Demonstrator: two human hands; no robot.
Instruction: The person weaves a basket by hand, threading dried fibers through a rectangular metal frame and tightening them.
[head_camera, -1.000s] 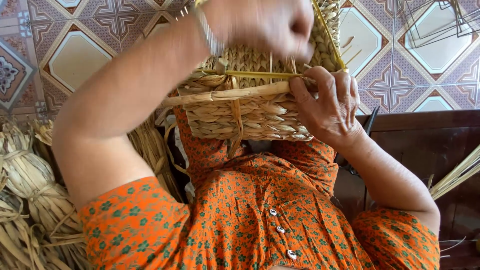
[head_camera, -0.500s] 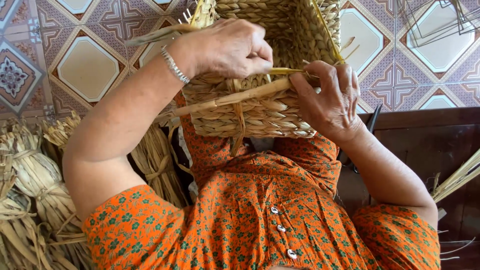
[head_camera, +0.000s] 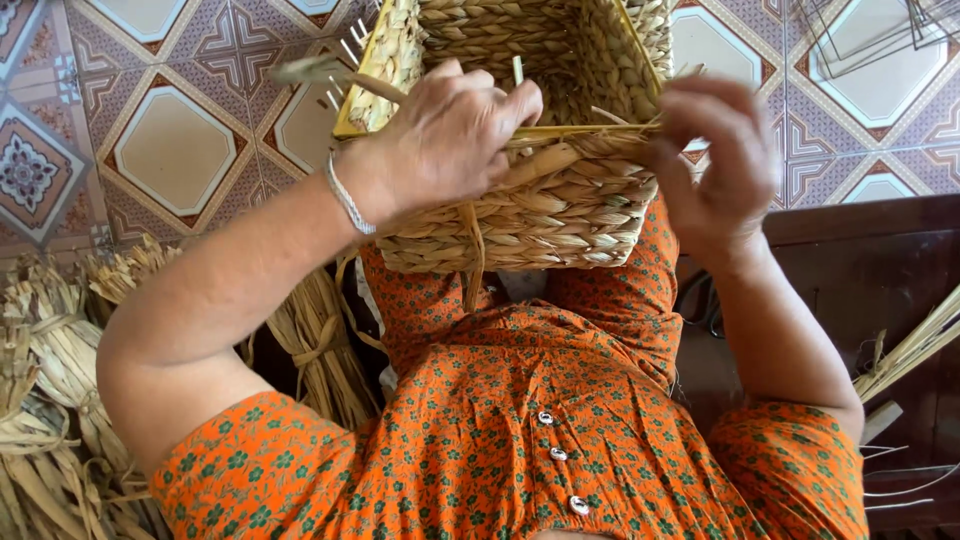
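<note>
A half-woven straw basket (head_camera: 540, 215) on a yellow wire frame rests on my lap, its mouth facing up and away. My left hand (head_camera: 450, 135), with a silver bracelet at the wrist, grips a thick dried straw strand (head_camera: 540, 160) at the basket's near rim. My right hand (head_camera: 715, 165) is blurred at the rim's right corner, fingers curled around the strand's end. Another loose strand (head_camera: 320, 72) sticks out at the left of the basket. I wear an orange flowered dress.
Bundles of dried straw (head_camera: 50, 350) lie on the patterned tiled floor (head_camera: 170, 150) at the left, and one bundle (head_camera: 320, 345) leans by my knee. A dark wooden surface (head_camera: 880, 270) stands at the right with loose straws (head_camera: 910, 350). Bare wire frames (head_camera: 880, 40) lie top right.
My left hand came down from above the basket and closed on the strand at the rim. The right hand shifted right along the rim. The view moved closer to the basket.
</note>
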